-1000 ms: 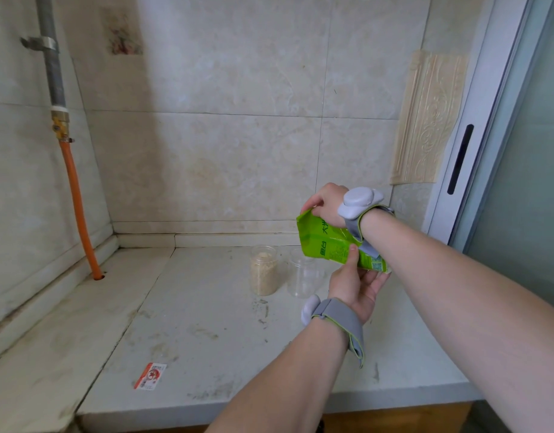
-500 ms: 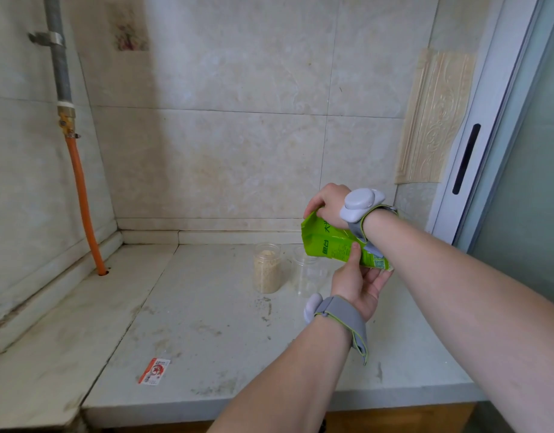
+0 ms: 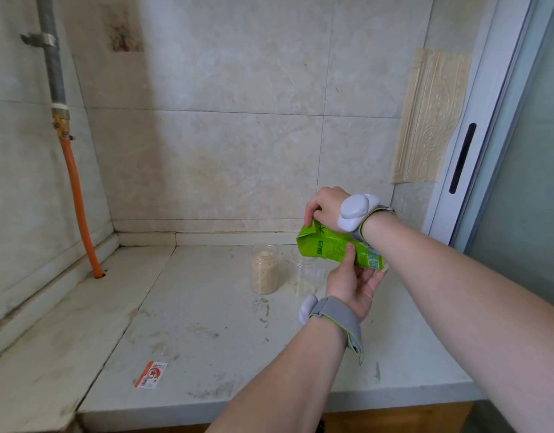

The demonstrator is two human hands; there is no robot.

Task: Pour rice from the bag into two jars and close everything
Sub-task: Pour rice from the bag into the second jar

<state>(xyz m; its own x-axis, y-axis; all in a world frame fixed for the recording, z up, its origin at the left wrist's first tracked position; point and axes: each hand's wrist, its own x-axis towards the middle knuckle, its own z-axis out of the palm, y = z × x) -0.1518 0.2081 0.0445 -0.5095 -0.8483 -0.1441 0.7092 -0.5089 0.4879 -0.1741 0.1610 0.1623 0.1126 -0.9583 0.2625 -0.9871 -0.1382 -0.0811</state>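
A green rice bag (image 3: pixel 328 248) is held tilted above a clear jar (image 3: pixel 305 271), its mouth pointing left and down. My right hand (image 3: pixel 324 209) grips the bag's top corner from above. My left hand (image 3: pixel 352 281) holds the bag's lower part from below, thumb pressed on its face. That jar has a thin layer of rice at its bottom. A second clear jar (image 3: pixel 264 268) to its left is nearly full of rice. Both jars stand open on the counter with no lids in view.
The pale stone counter (image 3: pixel 206 323) has its front edge close to me. A small red and white packet (image 3: pixel 151 374) lies near the front left. An orange hose (image 3: pixel 78 204) under a grey pipe runs down the left wall. A sliding door frame (image 3: pixel 469 151) is on the right.
The bag has tipped a little further toward the right jar, and a little rice now lies in that jar's bottom. Both hands keep their hold.
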